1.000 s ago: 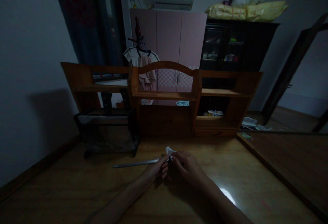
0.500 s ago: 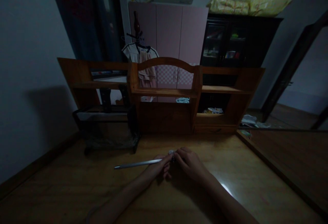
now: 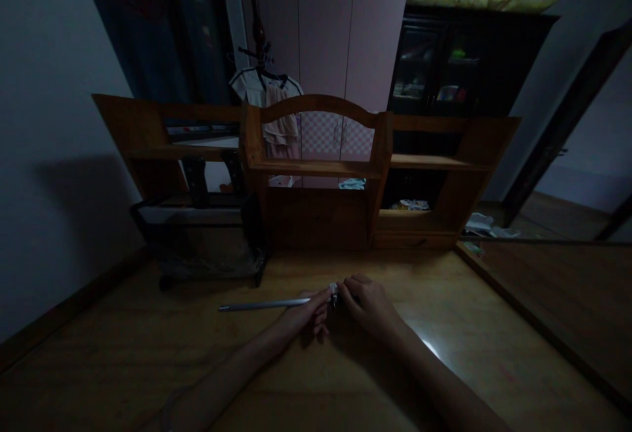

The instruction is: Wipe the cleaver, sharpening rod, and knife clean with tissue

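A thin silvery metal rod sticks out to the left from my left hand, whose fingers are wrapped round it. At the rod's right end, between both hands, is a small shiny fitting; its exact kind is too small and dark to make out. My right hand is closed, palm down, with thumb and fingertips pinched at this fitting. Both hands are low over the wooden tabletop, close together.
A wooden shelf unit spans the table's back. At its left stands a dark-framed rack with two black uprights. Behind are a pink wardrobe, hanging clothes and a dark cabinet. A wall borders the left.
The view has tipped down slightly, so the room sits higher in it. The rod lies a little more level, and more of the shiny fitting shows between my hands. Both grips are kept.
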Demonstrator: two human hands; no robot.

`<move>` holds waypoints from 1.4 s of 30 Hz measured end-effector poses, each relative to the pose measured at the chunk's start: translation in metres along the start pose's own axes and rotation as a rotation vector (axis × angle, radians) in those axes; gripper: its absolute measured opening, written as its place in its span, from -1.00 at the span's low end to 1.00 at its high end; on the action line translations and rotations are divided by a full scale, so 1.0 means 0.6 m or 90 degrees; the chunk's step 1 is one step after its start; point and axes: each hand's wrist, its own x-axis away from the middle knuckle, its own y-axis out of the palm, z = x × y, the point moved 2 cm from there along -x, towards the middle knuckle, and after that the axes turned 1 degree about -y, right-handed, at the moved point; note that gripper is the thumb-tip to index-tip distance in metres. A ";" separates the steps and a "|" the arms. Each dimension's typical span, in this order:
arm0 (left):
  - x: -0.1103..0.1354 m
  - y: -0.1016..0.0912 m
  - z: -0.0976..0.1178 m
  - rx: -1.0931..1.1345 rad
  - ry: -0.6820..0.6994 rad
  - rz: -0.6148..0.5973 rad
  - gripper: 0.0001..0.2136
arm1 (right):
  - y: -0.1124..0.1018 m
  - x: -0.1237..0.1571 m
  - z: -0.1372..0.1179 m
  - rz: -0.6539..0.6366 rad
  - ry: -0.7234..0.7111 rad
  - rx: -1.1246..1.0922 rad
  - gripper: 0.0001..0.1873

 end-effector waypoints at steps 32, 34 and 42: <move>0.002 -0.033 0.019 0.250 -0.044 0.053 -0.57 | -0.050 -0.002 -0.003 0.169 -0.026 -0.035 -0.70; 0.002 -0.029 0.019 0.235 -0.058 0.045 -0.56 | -0.042 -0.003 -0.018 0.107 -0.076 -0.065 -0.69; -0.003 -0.026 0.014 0.211 -0.046 0.040 -0.59 | -0.027 0.000 -0.038 -0.006 -0.118 -0.127 -0.62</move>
